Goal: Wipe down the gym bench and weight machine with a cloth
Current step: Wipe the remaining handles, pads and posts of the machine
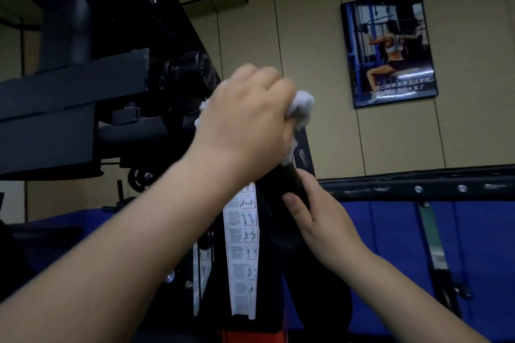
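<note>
At far left, the weight machine (83,108) presents as a black steel frame: a broad horizontal beam, a round upright tube above it, a knurled adjustment knob (192,67) and a small black wheel (138,177) beneath the beam. Finish is matte black throughout; surface detail is soft with motion blur. Moving right, the left hand (245,122) comes up from the lower left, fingers clenched around a bunched white cloth (302,107), which it presses against the upper end of the machine's black upright column. The cloth is fluffy and crumpled, showing at the right of the knuckles, below the palm and as a small tuft at the left edge of the hand; most of it is hidden inside the fist. Below that hand, a white instruction label (242,253) with exercise diagrams runs down the column face, its top covered by the left wrist; a second, narrower label (198,278) sits just left of it, partly hidden behind the forearm. Further right, the right hand (315,217) grasps the black column just below the cloth, thumb laid across the near face and fingers wrapped around the far side, out of view. Behind it, a black horizontal rail (418,184) with rivets crosses the frame above blue wall padding (390,245), on which a dark strap (434,253) hangs. On the beige panelled wall at upper right hangs a framed poster (388,46) of a person exercising.
</note>
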`<move>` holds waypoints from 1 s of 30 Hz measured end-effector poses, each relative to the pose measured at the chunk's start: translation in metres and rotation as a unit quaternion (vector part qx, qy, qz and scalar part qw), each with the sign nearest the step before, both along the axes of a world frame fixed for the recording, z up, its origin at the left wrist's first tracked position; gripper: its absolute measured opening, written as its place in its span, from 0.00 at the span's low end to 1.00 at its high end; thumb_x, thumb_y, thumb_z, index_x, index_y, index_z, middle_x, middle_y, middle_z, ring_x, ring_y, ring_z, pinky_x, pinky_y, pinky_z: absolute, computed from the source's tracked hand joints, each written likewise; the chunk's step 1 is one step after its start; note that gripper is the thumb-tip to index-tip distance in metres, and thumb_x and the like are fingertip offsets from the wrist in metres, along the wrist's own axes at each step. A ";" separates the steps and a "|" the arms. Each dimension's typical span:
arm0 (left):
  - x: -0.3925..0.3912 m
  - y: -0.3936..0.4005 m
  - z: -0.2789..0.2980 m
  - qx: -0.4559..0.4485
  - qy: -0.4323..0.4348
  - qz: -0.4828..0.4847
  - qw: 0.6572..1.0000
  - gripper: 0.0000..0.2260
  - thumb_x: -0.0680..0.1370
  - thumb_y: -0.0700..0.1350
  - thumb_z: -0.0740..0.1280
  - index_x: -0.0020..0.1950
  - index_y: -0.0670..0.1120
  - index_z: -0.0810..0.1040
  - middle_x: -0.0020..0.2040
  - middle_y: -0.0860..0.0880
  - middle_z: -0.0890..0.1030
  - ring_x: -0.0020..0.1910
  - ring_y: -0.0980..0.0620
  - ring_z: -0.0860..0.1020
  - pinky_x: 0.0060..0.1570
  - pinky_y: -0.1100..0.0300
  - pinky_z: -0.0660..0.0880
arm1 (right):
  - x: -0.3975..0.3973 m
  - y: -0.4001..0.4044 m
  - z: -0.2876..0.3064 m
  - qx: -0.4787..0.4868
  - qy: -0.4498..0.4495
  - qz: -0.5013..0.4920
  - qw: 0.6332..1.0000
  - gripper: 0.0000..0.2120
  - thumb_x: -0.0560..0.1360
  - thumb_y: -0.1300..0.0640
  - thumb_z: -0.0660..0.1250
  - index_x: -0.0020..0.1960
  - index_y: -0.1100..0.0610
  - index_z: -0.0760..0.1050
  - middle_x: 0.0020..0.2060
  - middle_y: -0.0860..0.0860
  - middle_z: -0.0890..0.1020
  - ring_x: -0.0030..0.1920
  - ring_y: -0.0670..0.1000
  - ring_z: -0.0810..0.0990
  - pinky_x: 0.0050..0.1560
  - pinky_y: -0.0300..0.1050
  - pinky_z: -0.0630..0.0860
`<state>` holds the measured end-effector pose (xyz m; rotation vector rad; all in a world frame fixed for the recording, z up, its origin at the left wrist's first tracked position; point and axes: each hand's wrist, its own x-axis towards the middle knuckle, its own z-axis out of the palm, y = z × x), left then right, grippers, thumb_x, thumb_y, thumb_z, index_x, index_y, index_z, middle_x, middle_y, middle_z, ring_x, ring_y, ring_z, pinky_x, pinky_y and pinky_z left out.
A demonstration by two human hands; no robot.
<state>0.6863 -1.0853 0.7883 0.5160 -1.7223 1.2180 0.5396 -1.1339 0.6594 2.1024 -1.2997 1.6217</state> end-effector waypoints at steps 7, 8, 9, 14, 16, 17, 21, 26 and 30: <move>-0.036 0.015 0.064 0.246 -0.056 0.267 0.930 0.09 0.79 0.46 0.61 0.47 0.45 0.79 0.45 0.46 0.80 0.42 0.46 0.78 0.36 0.58 0.68 | -0.002 0.005 0.002 0.013 0.000 0.019 1.000 0.26 0.72 0.31 0.55 0.67 0.41 0.63 0.53 0.35 0.74 0.53 0.38 0.72 0.47 0.38 0.68; -0.035 0.014 0.058 0.241 -0.054 0.263 0.933 0.08 0.77 0.46 0.62 0.41 0.47 0.77 0.41 0.48 0.80 0.38 0.48 0.76 0.36 0.58 0.68 | -0.003 0.005 0.002 0.022 -0.003 0.026 0.999 0.25 0.71 0.33 0.59 0.65 0.40 0.63 0.52 0.34 0.75 0.52 0.38 0.72 0.47 0.37 0.69; -0.032 0.015 0.047 0.224 -0.039 0.248 0.942 0.08 0.75 0.47 0.63 0.36 0.47 0.74 0.36 0.50 0.77 0.34 0.49 0.73 0.34 0.59 0.66 | -0.005 0.006 0.002 0.029 -0.006 0.034 0.999 0.25 0.70 0.35 0.63 0.64 0.39 0.64 0.52 0.35 0.75 0.53 0.38 0.73 0.47 0.36 0.70; -0.012 -0.003 -0.016 -0.041 -0.012 0.035 0.998 0.06 0.69 0.37 0.67 0.39 0.46 0.81 0.41 0.46 0.82 0.45 0.42 0.78 0.48 0.48 0.73 | -0.019 0.002 -0.009 0.035 -0.029 0.076 0.996 0.30 0.68 0.40 0.71 0.66 0.38 0.65 0.56 0.34 0.73 0.56 0.35 0.72 0.54 0.36 0.70; -0.009 -0.020 -0.062 -0.060 0.028 -0.052 0.996 0.07 0.75 0.34 0.69 0.50 0.40 0.83 0.52 0.43 0.82 0.56 0.41 0.77 0.61 0.47 0.71 | -0.026 0.003 -0.020 0.038 -0.043 0.100 0.993 0.32 0.66 0.41 0.73 0.67 0.39 0.65 0.58 0.32 0.69 0.60 0.35 0.69 0.58 0.36 0.69; -0.009 -0.026 -0.088 -0.043 0.055 -0.091 0.993 0.08 0.75 0.34 0.69 0.53 0.38 0.82 0.56 0.42 0.81 0.59 0.42 0.76 0.64 0.47 0.70 | -0.029 0.003 -0.025 0.047 -0.047 0.112 0.992 0.36 0.64 0.39 0.74 0.68 0.39 0.63 0.60 0.31 0.67 0.62 0.34 0.67 0.60 0.36 0.68; -0.024 -0.048 -0.150 0.063 0.244 -0.218 0.943 0.14 0.74 0.37 0.67 0.58 0.49 0.79 0.59 0.47 0.67 0.61 0.52 0.69 0.63 0.58 0.67 | -0.037 -0.001 -0.034 0.099 -0.046 0.129 0.986 0.52 0.54 0.33 0.76 0.73 0.41 0.57 0.66 0.31 0.62 0.67 0.34 0.63 0.65 0.36 0.65; -0.051 -0.055 -0.167 0.091 0.213 -0.183 0.955 0.10 0.75 0.43 0.67 0.55 0.51 0.82 0.55 0.49 0.67 0.56 0.51 0.69 0.58 0.59 0.69 | -0.043 -0.008 -0.034 0.121 -0.025 0.129 0.984 0.54 0.53 0.38 0.75 0.74 0.42 0.53 0.68 0.38 0.64 0.66 0.40 0.67 0.64 0.41 0.70; -0.038 -0.049 -0.136 -0.013 0.174 -0.094 0.980 0.09 0.75 0.40 0.73 0.54 0.47 0.84 0.54 0.48 0.68 0.53 0.47 0.69 0.58 0.64 0.63 | -0.045 -0.002 -0.035 0.111 -0.021 0.122 0.986 0.51 0.54 0.39 0.78 0.71 0.41 0.57 0.63 0.36 0.65 0.62 0.37 0.68 0.62 0.40 0.71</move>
